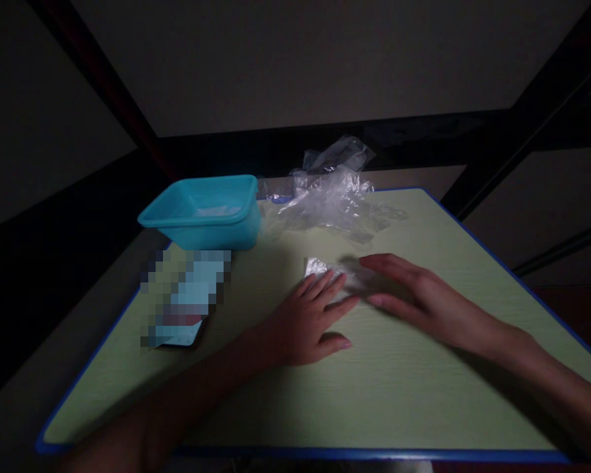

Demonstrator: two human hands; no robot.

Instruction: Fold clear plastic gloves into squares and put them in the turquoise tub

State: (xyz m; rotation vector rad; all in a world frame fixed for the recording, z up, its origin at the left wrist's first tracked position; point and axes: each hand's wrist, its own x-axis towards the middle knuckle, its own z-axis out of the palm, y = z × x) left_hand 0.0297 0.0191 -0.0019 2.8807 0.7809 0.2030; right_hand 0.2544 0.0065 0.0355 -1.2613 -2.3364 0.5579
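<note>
A small flattened piece of clear plastic bag (317,266) lies in the middle of the table. My left hand (311,322) rests flat on its near left part, fingers spread and pointing away from me. At its right end, my right hand (416,292) hovers with thumb and fingers apart, holding nothing that I can see. The plastic's outline is partly covered by my left fingers, and its right part looks blurred. Behind it sits a loose heap of crumpled clear plastic bags (332,197).
A turquoise plastic basin (201,228) stands at the table's back left, with something pale inside. Nearer me lies a phone (184,334), its screen mostly pixelated. The pale green table (374,401) has a blue edge. A wall with dark beams rises behind.
</note>
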